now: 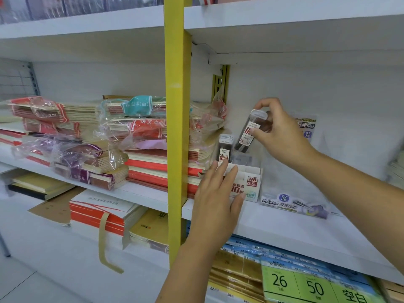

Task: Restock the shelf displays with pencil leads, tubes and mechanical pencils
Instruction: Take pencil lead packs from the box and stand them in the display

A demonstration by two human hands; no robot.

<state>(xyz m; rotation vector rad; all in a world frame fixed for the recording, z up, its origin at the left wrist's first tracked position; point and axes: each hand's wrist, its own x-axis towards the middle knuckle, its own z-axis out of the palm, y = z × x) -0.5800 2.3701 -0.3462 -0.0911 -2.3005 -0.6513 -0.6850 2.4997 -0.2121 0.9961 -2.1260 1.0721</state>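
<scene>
- Pencil-lead pack (251,132) hangs tilted above the display box (251,182) on the shelf (284,232), pinched by the fingers of the right hand (282,136).
- Left hand (216,204), fingers straight, lies against the box front.
- Best to turn the pack upright, then lower it into the free slot beside the standing packs (225,148).
- Count: one pack held, one box; the standing packs are too close-stacked to count.

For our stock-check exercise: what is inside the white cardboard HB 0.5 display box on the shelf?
At the left rear of the white cardboard box, slim black-and-white lead packs stand upright. The left hand covers its front left, hiding that part.
</scene>
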